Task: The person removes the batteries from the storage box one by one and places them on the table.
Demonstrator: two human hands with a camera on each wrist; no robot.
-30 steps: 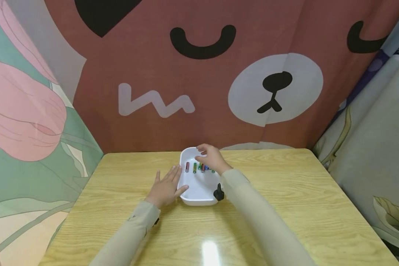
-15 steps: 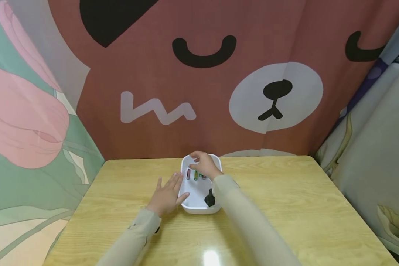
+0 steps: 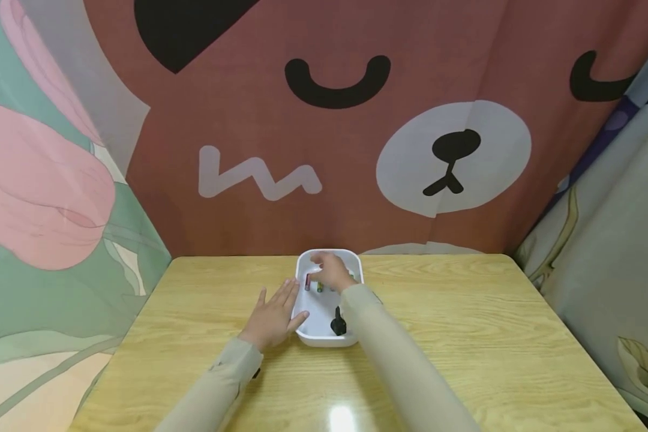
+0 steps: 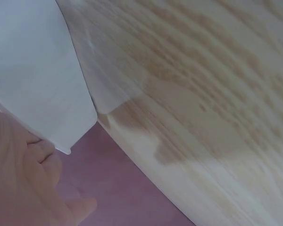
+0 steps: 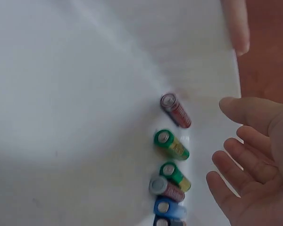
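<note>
Batteries lie loose in tray; right hand above them, empty

The white tray (image 3: 326, 342) sits on the wooden table (image 3: 491, 336), near its far edge. The batteries lie inside it, in an uneven row across the far half. The left hand (image 3: 271, 319) rests against the left rim, its fingers straight and the thumb spread away from them. The right hand (image 3: 332, 273) is over the row; its thumb stands apart from the loosely bent fingers, with nothing visible between them.

Recommended handling: the left hand should steady the rim without tipping the tray. Thumb and fingertip are best brought down on either side of a single battery, with light pressure, since round cells probably roll when nudged. The red battery (image 5: 176, 110) and the green battery (image 5: 172, 144) have gaps about them and look easier to grasp; the lower cells crowd together, so neighbours could be disturbed.

Differences between views: the head view gives the tray's whole outline, but the right hand covers much of the row. The right wrist view exposes six cells, including a blue battery (image 5: 170, 208), the lowest cut by the frame. The left wrist view shows the tray's outer wall and no battery.
</note>
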